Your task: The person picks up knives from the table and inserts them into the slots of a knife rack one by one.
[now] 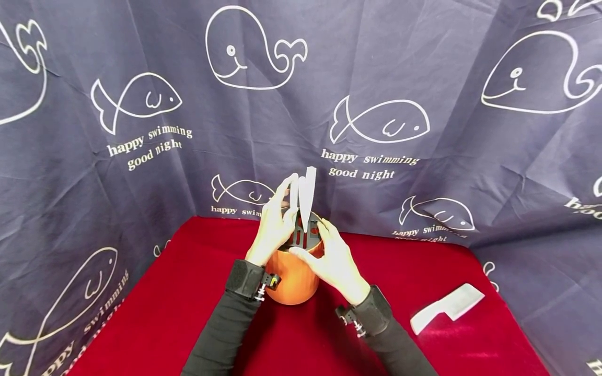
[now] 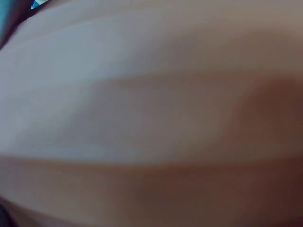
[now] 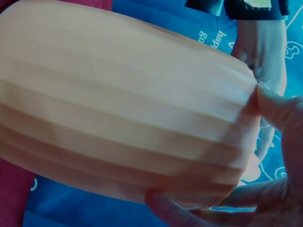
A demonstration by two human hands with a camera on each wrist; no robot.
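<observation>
An orange ribbed knife holder (image 1: 291,282) with a dark slotted top (image 1: 311,241) stands upright on the red cloth. Several white knives (image 1: 308,193) rise from its top, close together. My left hand (image 1: 274,227) is at the holder's left side, its fingers and thumb on the leftmost white knife handle (image 1: 294,194). On the other side, my right hand (image 1: 336,258) grips the holder near its rim, thumb in front and fingers farther back. In the right wrist view, the holder's ribbed wall (image 3: 128,94) lies between thumb and fingers. The wall (image 2: 151,118) fills the left wrist view, hiding the left fingers.
A white cleaver (image 1: 449,307) lies flat on the red cloth (image 1: 188,292), to the right of the right forearm. Behind and at both sides hangs a grey-blue curtain (image 1: 329,62) printed with fish and whales.
</observation>
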